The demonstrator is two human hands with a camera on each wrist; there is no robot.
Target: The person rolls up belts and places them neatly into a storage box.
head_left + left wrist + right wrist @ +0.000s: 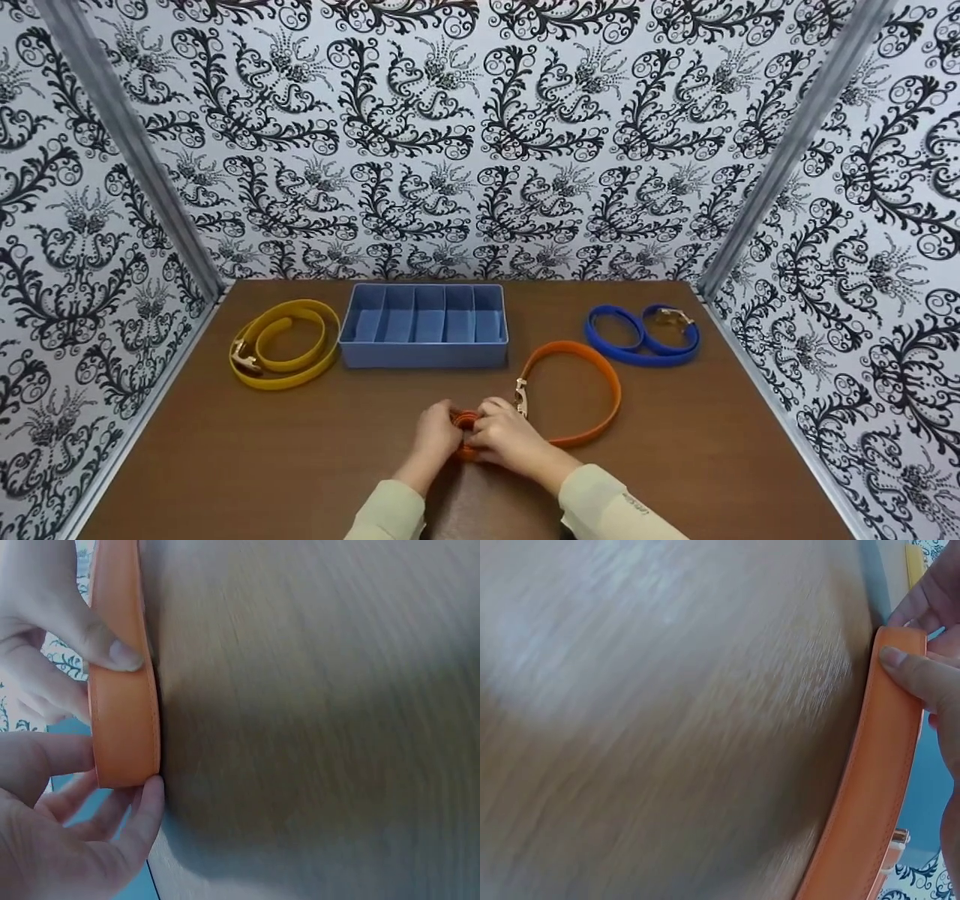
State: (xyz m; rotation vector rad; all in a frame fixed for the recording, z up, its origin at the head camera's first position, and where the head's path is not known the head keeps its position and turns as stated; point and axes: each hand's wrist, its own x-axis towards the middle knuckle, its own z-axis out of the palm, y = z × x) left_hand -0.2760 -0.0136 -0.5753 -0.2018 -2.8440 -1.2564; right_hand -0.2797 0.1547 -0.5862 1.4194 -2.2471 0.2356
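Observation:
An orange belt (616, 390) stands on its edge on the table, partly coiled at the near middle, with the rest sweeping to the right in a wide loop. Its gold buckle (521, 396) lies just beyond my right hand. My left hand (435, 435) holds the coil's left side with curled fingers. In the left wrist view, fingertips of the left hand (67, 840) touch the rounded end of the belt (124, 727). My right hand (506, 435) pinches the strap, its thumb (892, 656) on the outer face. The fingers mostly hide the coil's inside.
Behind the hands stands a blue tray (424, 355) with several compartments. A coiled yellow belt (330, 360) with a gold buckle lies to its left. At the right back is a blue belt (622, 355) in two loops. Patterned walls enclose the brown table (247, 465).

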